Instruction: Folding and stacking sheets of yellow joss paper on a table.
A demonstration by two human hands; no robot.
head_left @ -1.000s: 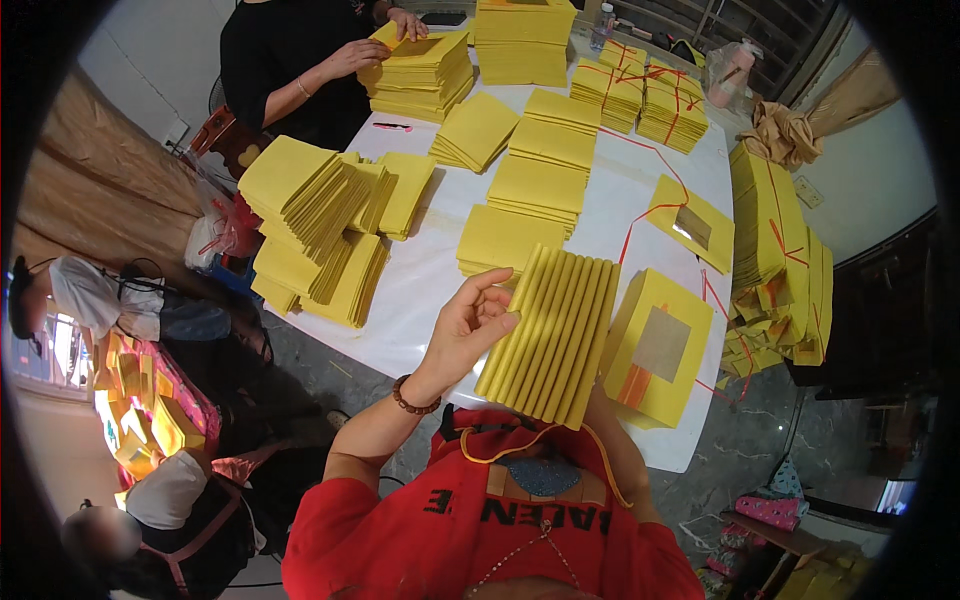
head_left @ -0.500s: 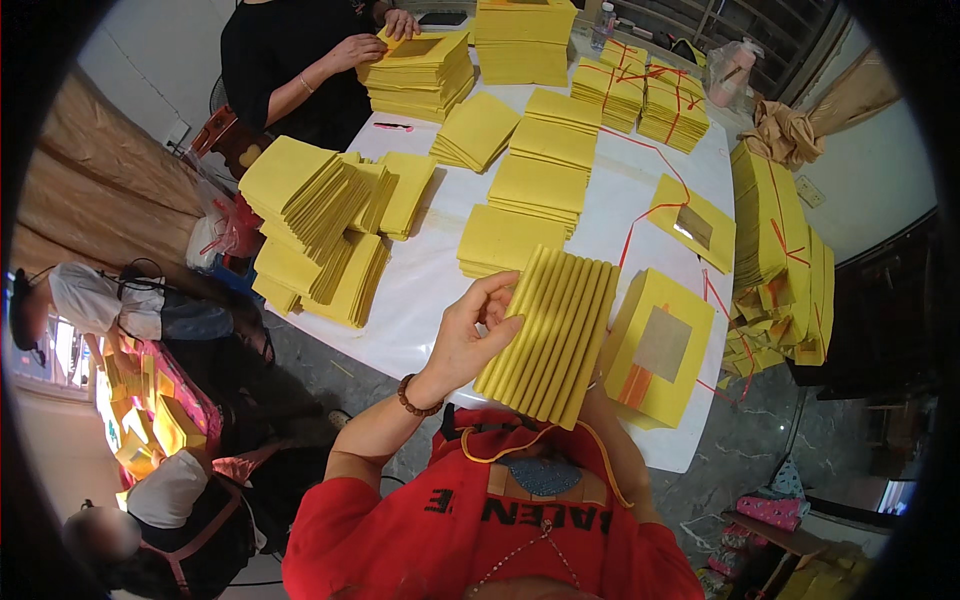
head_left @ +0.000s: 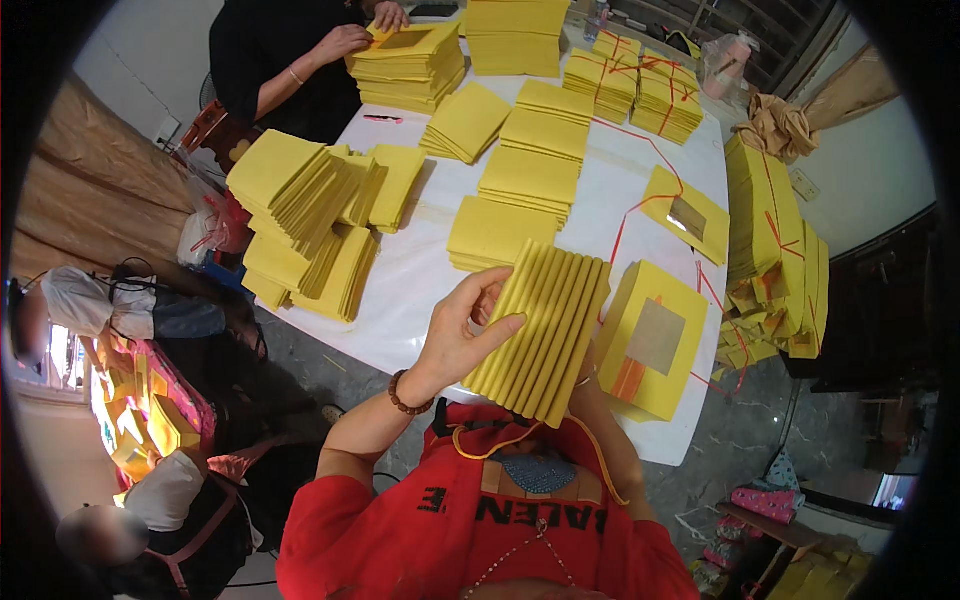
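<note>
In front of my chest is a bundle of folded yellow paper envelopes [head_left: 545, 335], its rounded folds side by side like ridges. My left hand [head_left: 470, 325] grips its left edge, thumb on the folds and the other fingers curled at the side. My right hand [head_left: 584, 388] is behind the bundle's lower right, holding it from beneath; its fingers are hidden. Just right of the bundle lies a yellow stack with a grey window and orange mark [head_left: 655, 340]. Beyond the bundle, a row of folded yellow stacks [head_left: 503, 232] runs up the white table [head_left: 400, 300].
Leaning yellow piles [head_left: 290, 190] stand at the table's left. Red string [head_left: 625, 225] trails across the right side near a single windowed envelope [head_left: 685, 215]. Tied bundles [head_left: 668, 100] sit at the far right. A co-worker's hands [head_left: 350, 40] rest on a tall stack at far left.
The whole view has shifted slightly, the table things moving a little left and up in it. The bundle stays in my hands, with its ridges tilted slightly differently.
</note>
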